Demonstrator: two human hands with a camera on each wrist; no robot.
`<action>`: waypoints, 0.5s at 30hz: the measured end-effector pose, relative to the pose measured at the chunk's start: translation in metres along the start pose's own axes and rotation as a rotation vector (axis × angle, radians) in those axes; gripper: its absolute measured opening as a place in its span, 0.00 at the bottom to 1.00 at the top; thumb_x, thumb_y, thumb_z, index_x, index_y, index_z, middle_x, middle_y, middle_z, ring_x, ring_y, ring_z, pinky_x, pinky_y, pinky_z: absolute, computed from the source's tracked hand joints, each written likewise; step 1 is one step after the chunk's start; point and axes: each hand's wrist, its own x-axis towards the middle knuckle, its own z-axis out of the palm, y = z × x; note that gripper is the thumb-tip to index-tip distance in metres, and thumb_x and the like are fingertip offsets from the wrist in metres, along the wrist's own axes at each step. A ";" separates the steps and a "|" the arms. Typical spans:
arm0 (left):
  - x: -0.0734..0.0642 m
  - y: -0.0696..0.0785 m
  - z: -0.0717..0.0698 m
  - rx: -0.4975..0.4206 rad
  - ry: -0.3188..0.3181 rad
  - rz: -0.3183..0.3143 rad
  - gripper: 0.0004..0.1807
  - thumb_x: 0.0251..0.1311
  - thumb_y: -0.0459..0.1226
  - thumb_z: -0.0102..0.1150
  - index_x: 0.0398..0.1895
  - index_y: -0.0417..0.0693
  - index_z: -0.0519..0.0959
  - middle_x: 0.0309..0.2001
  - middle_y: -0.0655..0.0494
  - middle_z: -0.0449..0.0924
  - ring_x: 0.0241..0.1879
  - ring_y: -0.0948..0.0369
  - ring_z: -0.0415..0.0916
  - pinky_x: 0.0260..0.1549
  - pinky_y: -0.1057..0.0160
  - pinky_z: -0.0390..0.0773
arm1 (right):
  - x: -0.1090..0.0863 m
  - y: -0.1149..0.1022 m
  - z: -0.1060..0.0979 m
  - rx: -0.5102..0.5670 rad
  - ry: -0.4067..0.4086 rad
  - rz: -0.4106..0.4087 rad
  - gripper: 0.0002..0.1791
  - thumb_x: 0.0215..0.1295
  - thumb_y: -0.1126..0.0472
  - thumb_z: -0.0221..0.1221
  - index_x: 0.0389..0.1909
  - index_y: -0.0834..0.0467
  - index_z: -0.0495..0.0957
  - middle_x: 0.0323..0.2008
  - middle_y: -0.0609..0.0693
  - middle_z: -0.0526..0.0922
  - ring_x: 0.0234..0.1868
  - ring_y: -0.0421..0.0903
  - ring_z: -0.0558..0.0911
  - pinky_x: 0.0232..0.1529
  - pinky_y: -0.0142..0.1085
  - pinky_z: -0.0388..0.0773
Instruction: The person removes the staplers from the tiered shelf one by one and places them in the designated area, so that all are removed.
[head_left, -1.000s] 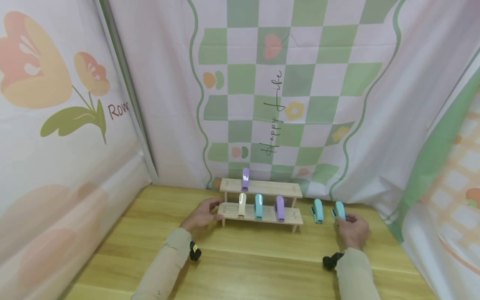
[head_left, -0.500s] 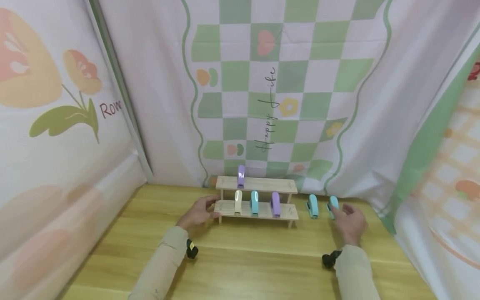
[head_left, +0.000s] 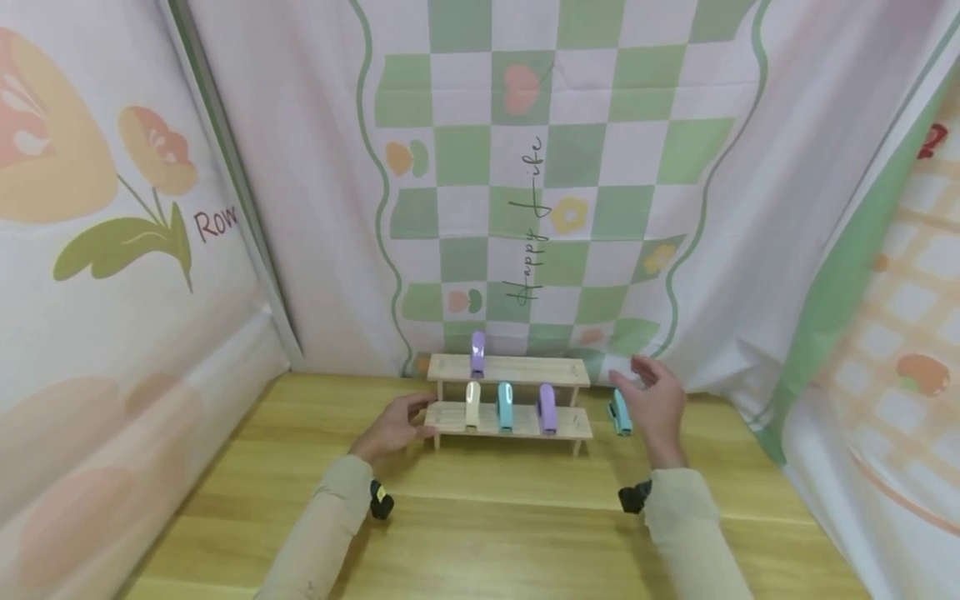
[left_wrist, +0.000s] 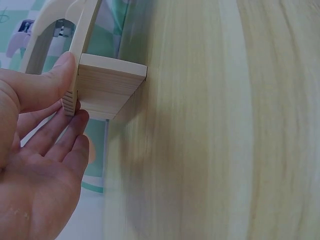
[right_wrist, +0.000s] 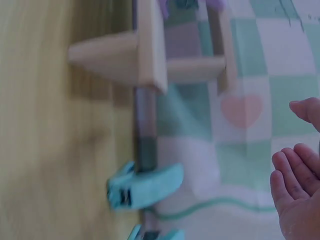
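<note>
A two-tier wooden display rack (head_left: 566, 423) stands at the back of the table. My left hand (head_left: 390, 429) pinches the left end of its lower shelf, thumb (left_wrist: 62, 72) on top and fingertips beneath. On that shelf stand a cream stapler (head_left: 472, 406), a blue stapler (head_left: 506, 407) and a purple stapler (head_left: 547, 408). Another purple stapler (head_left: 477, 354) sits on the upper tier. My right hand (head_left: 658, 408) is raised right of the rack, thumb and fingers apart, holding nothing. Beside it stands a turquoise stapler (head_left: 619, 414). A second turquoise stapler (right_wrist: 155, 234) shows partly in the right wrist view, hidden in the head view.
The wood-grain table (head_left: 510, 533) ends at a checkered curtain (head_left: 577, 167) close behind the rack. Printed cloth (head_left: 105, 333) hangs along the left side, and more cloth (head_left: 892, 358) on the right.
My right hand has let go of the rightmost turquoise stapler and moved up and left, near the other turquoise one. My left hand stays at the rack. The head view has shifted slightly.
</note>
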 end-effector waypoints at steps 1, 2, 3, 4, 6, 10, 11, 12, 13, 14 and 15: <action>0.000 0.000 0.000 0.000 0.001 0.001 0.37 0.64 0.29 0.69 0.76 0.34 0.68 0.77 0.35 0.67 0.78 0.34 0.62 0.80 0.37 0.62 | -0.001 -0.006 0.006 0.002 -0.015 -0.014 0.31 0.67 0.53 0.71 0.69 0.58 0.77 0.68 0.59 0.81 0.71 0.60 0.78 0.74 0.56 0.76; -0.001 -0.001 -0.001 0.002 0.003 0.003 0.37 0.64 0.28 0.69 0.76 0.34 0.68 0.77 0.35 0.67 0.78 0.34 0.62 0.80 0.37 0.62 | -0.002 -0.012 0.012 0.008 -0.031 -0.024 0.31 0.67 0.53 0.71 0.69 0.58 0.78 0.68 0.59 0.82 0.71 0.60 0.78 0.74 0.56 0.76; -0.001 -0.001 -0.001 0.001 0.005 0.001 0.37 0.64 0.28 0.69 0.76 0.34 0.68 0.77 0.35 0.67 0.78 0.34 0.62 0.80 0.38 0.62 | -0.003 -0.018 0.019 0.014 -0.043 -0.037 0.31 0.67 0.52 0.72 0.68 0.58 0.78 0.67 0.59 0.82 0.70 0.60 0.78 0.74 0.56 0.77; -0.001 -0.002 -0.001 0.001 0.006 0.001 0.37 0.64 0.28 0.69 0.76 0.33 0.68 0.77 0.35 0.67 0.78 0.35 0.62 0.80 0.38 0.62 | -0.004 -0.023 0.025 0.025 -0.059 -0.050 0.31 0.67 0.52 0.72 0.68 0.58 0.78 0.67 0.59 0.82 0.70 0.61 0.78 0.74 0.56 0.77; -0.001 -0.003 -0.001 -0.002 0.007 0.000 0.37 0.64 0.29 0.69 0.76 0.34 0.68 0.77 0.36 0.68 0.78 0.35 0.62 0.80 0.38 0.62 | -0.007 -0.034 0.039 0.046 -0.083 -0.068 0.31 0.66 0.52 0.73 0.67 0.59 0.79 0.66 0.60 0.82 0.70 0.62 0.79 0.73 0.57 0.77; 0.000 -0.005 -0.001 -0.002 0.004 -0.008 0.37 0.65 0.30 0.69 0.77 0.37 0.68 0.77 0.38 0.68 0.79 0.36 0.62 0.81 0.39 0.62 | -0.013 -0.056 0.069 0.069 -0.140 -0.105 0.33 0.65 0.52 0.73 0.67 0.61 0.78 0.67 0.60 0.82 0.70 0.61 0.79 0.74 0.57 0.76; 0.001 -0.005 -0.001 0.000 0.005 -0.003 0.37 0.65 0.30 0.69 0.77 0.37 0.68 0.77 0.38 0.68 0.78 0.36 0.62 0.80 0.38 0.62 | -0.015 -0.062 0.076 0.067 -0.154 -0.112 0.33 0.64 0.52 0.74 0.67 0.60 0.78 0.67 0.60 0.82 0.70 0.61 0.79 0.74 0.56 0.76; 0.001 -0.005 0.000 0.002 0.007 0.002 0.37 0.65 0.30 0.69 0.76 0.37 0.68 0.77 0.38 0.68 0.78 0.36 0.62 0.80 0.38 0.62 | -0.016 -0.066 0.083 0.068 -0.168 -0.127 0.33 0.64 0.52 0.74 0.67 0.61 0.78 0.67 0.60 0.83 0.69 0.60 0.80 0.75 0.56 0.76; 0.002 -0.005 0.000 0.005 0.006 0.006 0.37 0.65 0.30 0.69 0.76 0.37 0.68 0.77 0.38 0.68 0.78 0.36 0.62 0.80 0.38 0.62 | -0.018 -0.070 0.090 0.068 -0.183 -0.134 0.33 0.64 0.52 0.73 0.67 0.61 0.78 0.67 0.59 0.83 0.69 0.60 0.80 0.75 0.56 0.76; 0.002 -0.005 0.000 0.003 0.004 0.009 0.36 0.65 0.30 0.69 0.76 0.36 0.68 0.77 0.38 0.68 0.78 0.36 0.62 0.80 0.38 0.62 | -0.019 -0.075 0.097 0.070 -0.193 -0.142 0.33 0.64 0.52 0.73 0.67 0.61 0.78 0.66 0.59 0.83 0.69 0.60 0.80 0.75 0.55 0.76; 0.003 -0.005 0.000 0.004 0.003 0.012 0.36 0.65 0.29 0.69 0.76 0.36 0.68 0.77 0.38 0.69 0.78 0.36 0.63 0.81 0.39 0.62 | -0.021 -0.078 0.103 0.080 -0.205 -0.151 0.33 0.64 0.53 0.74 0.67 0.61 0.78 0.66 0.60 0.83 0.68 0.60 0.81 0.75 0.55 0.76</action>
